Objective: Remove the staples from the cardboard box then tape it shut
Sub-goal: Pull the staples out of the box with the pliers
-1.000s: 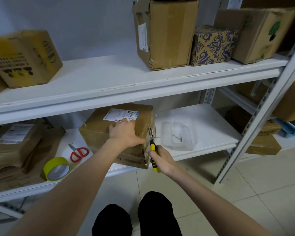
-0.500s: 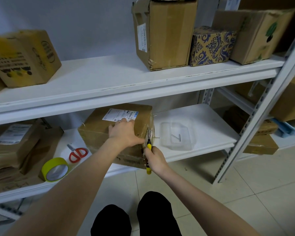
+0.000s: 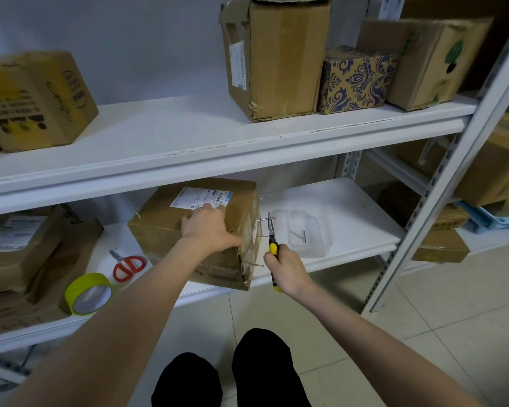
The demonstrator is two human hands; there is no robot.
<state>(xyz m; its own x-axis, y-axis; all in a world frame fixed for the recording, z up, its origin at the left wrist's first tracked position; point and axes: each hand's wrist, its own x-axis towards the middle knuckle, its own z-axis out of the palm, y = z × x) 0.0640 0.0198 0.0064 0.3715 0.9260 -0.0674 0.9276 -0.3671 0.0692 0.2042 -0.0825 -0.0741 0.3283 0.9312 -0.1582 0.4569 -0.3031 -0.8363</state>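
Slippage is the main risk. The right hand [image 3: 285, 264] is wrapped round the yellow handles of needle-nose pliers [image 3: 271, 230]. Their thin tip crosses one of the staples [image 3: 262, 220] jutting from the right face of the cardboard box [image 3: 159, 230]; whether the tip actually bites it I cannot tell. A pull on a weak bite would likely let the tip skid off toward the left hand [image 3: 209, 230]. That hand lies flat on the box top, fingers straight, holding nothing.

The box sits on the lower shelf [image 3: 350, 212] with its near corner at or past the front edge. A hard sideways tug could therefore drag it off if the left hand's press eases. The torn, taped right face could rip further. A freed staple could fall to the floor and miss the clear plastic tray [image 3: 315, 245] just right of the pliers.

Counts:
- One box in work.
- Four staples on its right face, and one more at its far left edge.
- Two metal legs in the tray; whether one staple or two is unclear.
- One pair of pliers.
- One yellow tape roll [image 3: 87, 293] and one pair of red-handled scissors [image 3: 129, 267], both left of the box.
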